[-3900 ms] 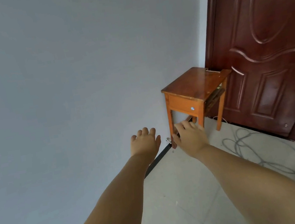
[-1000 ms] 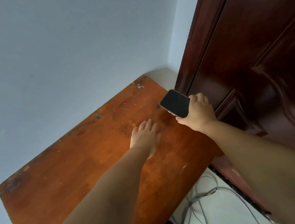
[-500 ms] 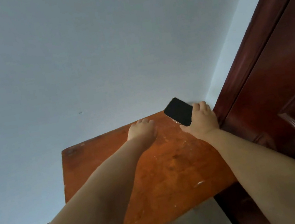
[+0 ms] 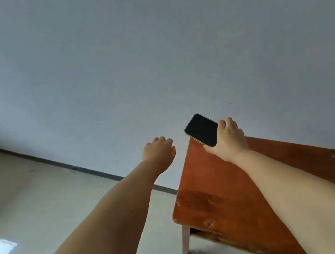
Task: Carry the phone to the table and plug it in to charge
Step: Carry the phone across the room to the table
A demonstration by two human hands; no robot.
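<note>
The phone point(image 4: 202, 130), screen dark, is held above the far corner of the wooden tabletop point(image 4: 223, 188), at about one o'clock in view. It could slip and strike the tabletop edge or the floor point(image 4: 41, 199), since only fingertips and thumb of the right hand point(image 4: 228, 138) pinch its lower end. The left hand point(image 4: 159, 151), at its nine o'clock, hangs loosely curled, holding nothing, over the floor.
</note>
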